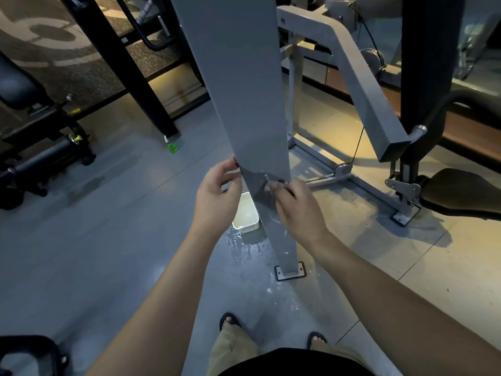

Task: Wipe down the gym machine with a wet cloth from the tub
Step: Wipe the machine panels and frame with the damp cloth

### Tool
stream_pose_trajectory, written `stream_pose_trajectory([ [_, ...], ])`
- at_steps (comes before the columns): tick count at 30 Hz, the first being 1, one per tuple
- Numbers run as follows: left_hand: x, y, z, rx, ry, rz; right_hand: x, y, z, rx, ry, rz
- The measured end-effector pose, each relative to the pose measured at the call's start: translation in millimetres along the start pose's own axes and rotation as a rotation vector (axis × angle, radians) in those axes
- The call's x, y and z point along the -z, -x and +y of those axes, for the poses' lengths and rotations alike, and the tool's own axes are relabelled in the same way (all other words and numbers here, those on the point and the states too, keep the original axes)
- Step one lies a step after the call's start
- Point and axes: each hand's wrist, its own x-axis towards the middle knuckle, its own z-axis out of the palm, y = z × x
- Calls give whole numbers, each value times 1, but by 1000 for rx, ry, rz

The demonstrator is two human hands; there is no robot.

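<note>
A tall grey upright post (pixel 238 90) of the gym machine rises in front of me. A dark grey wet cloth (pixel 257 196) lies flat against its lower part. My left hand (pixel 217 199) pinches the cloth's upper left corner at the post's left edge. My right hand (pixel 295 210) grips the cloth's right side with curled fingers against the post. The white tub (pixel 245 226) stands on the floor just behind the post, partly hidden by it and by my left hand.
Spilled water (pixel 244 251) lies on the grey floor around the post's bolted foot plate (pixel 289 270). A grey angled arm (pixel 360 82) and black seat pad (pixel 461 194) are to the right. A black bench (pixel 35 126) stands at left. My sandalled feet (pixel 230 321) are close to the post.
</note>
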Motion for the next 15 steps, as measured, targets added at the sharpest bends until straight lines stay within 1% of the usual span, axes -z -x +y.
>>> stream_pose_trajectory([
  [1,1,0,-1,-5,5,-4,1,-4,-2,8,0,10],
  [3,1,-1,-2,-11,15,-13,13,-20,-18,-13,-59,106],
  [5,2,-2,-4,-14,33,-8,20,-39,-27,75,-50,295],
  [7,4,-6,-5,-4,37,-16,13,-44,-20,135,4,393],
  [8,5,-9,-5,-1,33,-35,4,-34,-14,132,14,362],
  [11,16,-23,-2,-38,8,-108,-12,-3,-14,40,7,116],
  [12,19,-27,-2,-56,-5,-125,-12,-2,-19,17,-14,93],
  [13,22,-32,-2,-73,-13,-136,-9,-8,-26,-18,-61,119],
  [15,26,-41,-5,-98,-13,-157,-2,-27,-44,-35,-91,284],
])
